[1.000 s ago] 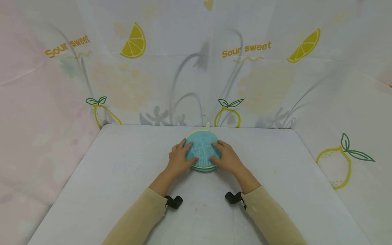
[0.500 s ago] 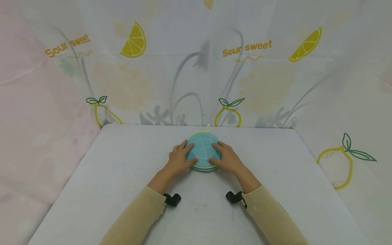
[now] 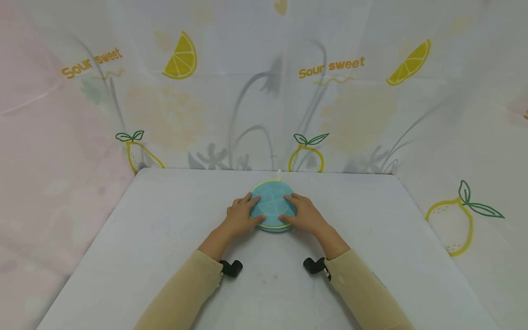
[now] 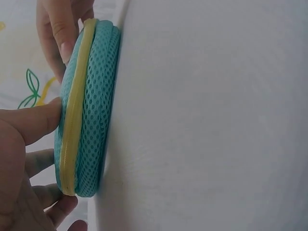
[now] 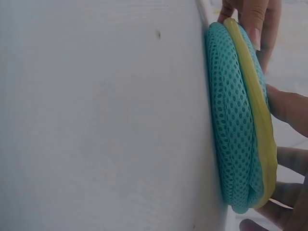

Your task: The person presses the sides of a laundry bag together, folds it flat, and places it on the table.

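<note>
A round teal mesh laundry bag [image 3: 273,204] with a yellow zipper band around its rim lies on the white table. A pale tab [image 3: 279,174] sticks up at its far edge. My left hand [image 3: 240,216] holds the bag's left side, thumb on the top face and other fingers around the rim. On the opposite side my right hand [image 3: 307,215] holds it the same way, fingers spread. The left wrist view shows the zipper band [image 4: 77,115] edge-on, with the left thumb pressing the top. In the right wrist view the bag [image 5: 233,115] looks low and flattish.
The white table [image 3: 173,229] reaches away on all sides of the bag. Behind it hangs a pale curtain [image 3: 231,105] printed with lemons. Black wrist cameras [image 3: 232,268] sit at both beige sleeves [image 3: 181,293].
The bag's far edge and the fingertips have come slightly lower and nearer. Both hands keep their places at the bag's sides, and the arms hardly shift.
</note>
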### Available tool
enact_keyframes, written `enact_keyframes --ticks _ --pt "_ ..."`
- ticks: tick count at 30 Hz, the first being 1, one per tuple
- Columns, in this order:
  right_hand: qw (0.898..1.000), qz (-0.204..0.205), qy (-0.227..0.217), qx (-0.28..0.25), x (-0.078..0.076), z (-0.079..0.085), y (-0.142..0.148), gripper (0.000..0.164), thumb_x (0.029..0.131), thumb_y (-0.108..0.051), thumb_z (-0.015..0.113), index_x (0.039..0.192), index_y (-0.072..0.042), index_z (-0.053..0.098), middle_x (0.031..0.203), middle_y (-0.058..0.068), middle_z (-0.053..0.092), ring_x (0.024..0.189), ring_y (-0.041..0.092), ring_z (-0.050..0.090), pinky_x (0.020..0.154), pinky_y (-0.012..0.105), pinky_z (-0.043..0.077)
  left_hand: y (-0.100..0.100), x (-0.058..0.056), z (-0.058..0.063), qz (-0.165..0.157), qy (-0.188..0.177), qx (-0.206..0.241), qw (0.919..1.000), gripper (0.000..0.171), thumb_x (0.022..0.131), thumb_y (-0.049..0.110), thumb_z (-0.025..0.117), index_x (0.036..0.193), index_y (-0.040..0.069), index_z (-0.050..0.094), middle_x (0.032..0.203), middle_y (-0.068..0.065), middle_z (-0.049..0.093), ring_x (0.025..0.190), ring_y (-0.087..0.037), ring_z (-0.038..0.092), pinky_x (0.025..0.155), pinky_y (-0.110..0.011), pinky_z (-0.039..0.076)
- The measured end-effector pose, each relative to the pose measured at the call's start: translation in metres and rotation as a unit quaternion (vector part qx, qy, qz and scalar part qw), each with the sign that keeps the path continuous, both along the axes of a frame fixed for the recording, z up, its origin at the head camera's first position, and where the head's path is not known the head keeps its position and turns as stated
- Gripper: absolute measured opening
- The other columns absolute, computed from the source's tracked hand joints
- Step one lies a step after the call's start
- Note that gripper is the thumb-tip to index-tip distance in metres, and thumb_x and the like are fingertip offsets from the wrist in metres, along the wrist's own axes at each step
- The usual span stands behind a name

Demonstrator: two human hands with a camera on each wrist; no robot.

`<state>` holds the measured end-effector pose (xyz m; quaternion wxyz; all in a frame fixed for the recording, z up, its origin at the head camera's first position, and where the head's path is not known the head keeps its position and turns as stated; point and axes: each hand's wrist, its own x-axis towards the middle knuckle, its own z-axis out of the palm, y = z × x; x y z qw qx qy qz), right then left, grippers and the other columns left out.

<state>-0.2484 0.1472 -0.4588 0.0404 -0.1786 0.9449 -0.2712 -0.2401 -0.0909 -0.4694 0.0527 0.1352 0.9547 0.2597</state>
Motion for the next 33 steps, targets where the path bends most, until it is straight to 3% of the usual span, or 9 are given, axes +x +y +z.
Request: enact_keyframes --ticks 9,24,33 --pt "1.000 0.005 -0.007 0.003 -0.0006 -0.0037 0.0006 0.074 0.089 -0.039 0.076 0.148 -0.004 0.048 0.154 0.027 0.037 0.142 0.046 0.033 0.113 0.057 0.032 0.0009 0.0006 -0.0007 -0.001 -0.018 -0.011 0.9998 0.073 0.095 0.047 0.065 0.155 0.016 0.039 0.163 -0.018 0.025 0.142 -0.044 0.029 0.105 -0.066 0.031" --pt "1.000 0.009 -0.008 0.008 -0.0028 -0.0050 0.0001 0.073 0.090 -0.037 0.076 0.147 -0.003 0.048 0.153 0.027 0.038 0.142 0.045 0.033 0.113 0.057 0.032 0.0020 0.0016 0.0048 -0.002 -0.023 -0.020 0.9995 0.073 0.095 0.046 0.066 0.155 0.016 0.039 0.162 -0.019 0.025 0.142 -0.043 0.029 0.105 -0.066 0.030" --pt "1.000 0.008 -0.017 0.006 -0.0020 -0.0041 0.0002 0.073 0.089 -0.037 0.076 0.147 -0.003 0.048 0.154 0.027 0.037 0.143 0.045 0.031 0.113 0.058 0.031 0.0014 -0.0011 0.0019 -0.005 -0.020 -0.021 0.9996 0.073 0.095 0.047 0.066 0.155 0.016 0.040 0.162 -0.019 0.026 0.142 -0.043 0.030 0.104 -0.066 0.031"
